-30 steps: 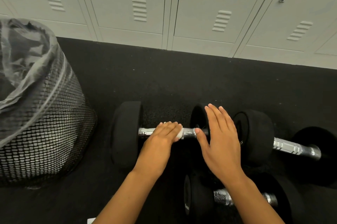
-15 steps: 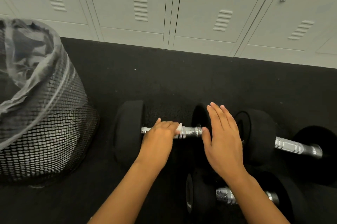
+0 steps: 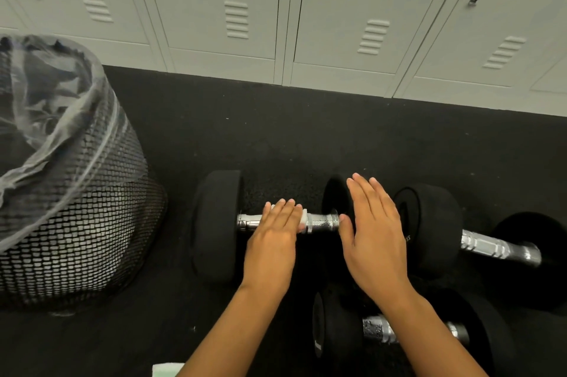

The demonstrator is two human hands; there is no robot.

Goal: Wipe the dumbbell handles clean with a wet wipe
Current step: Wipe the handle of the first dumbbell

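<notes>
The left hand (image 3: 271,241) presses the wipe (image 3: 303,220) onto the nearest dumbbell's handle (image 3: 322,222), fingers closed over it. The right hand (image 3: 376,238) rests flat, fingers open, on its weight. Two more dumbbells (image 3: 487,246) likely await wiping.

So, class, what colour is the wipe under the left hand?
White: the wet wipe shows at the left hand's fingertips in the head view.
</notes>
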